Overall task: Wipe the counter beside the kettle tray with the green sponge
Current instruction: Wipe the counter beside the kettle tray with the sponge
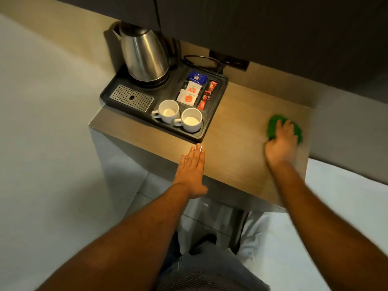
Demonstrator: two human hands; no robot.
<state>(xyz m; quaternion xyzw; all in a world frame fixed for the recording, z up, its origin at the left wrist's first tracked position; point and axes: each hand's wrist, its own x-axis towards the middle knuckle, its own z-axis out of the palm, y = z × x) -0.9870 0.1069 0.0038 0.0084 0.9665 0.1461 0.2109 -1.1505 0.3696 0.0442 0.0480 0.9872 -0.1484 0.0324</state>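
Observation:
A green sponge (pixel 275 125) lies on the wooden counter (pixel 237 127) near its right edge, well to the right of the black kettle tray (pixel 214 114). My right hand (pixel 281 143) presses down on the sponge with its fingers over it; the hand is motion-blurred. My left hand (pixel 192 171) rests flat on the counter's front edge, just below the tray's near right corner, fingers straight and together, holding nothing.
The tray carries a steel kettle (pixel 144 57), a metal drip grid (pixel 131 98), two white cups (pixel 169 111) (pixel 191 120) and several sachets (pixel 194 89). A black cord (pixel 201 63) and wall socket (pixel 231 60) sit behind. Dark cabinets hang overhead. White bedding lies at the right.

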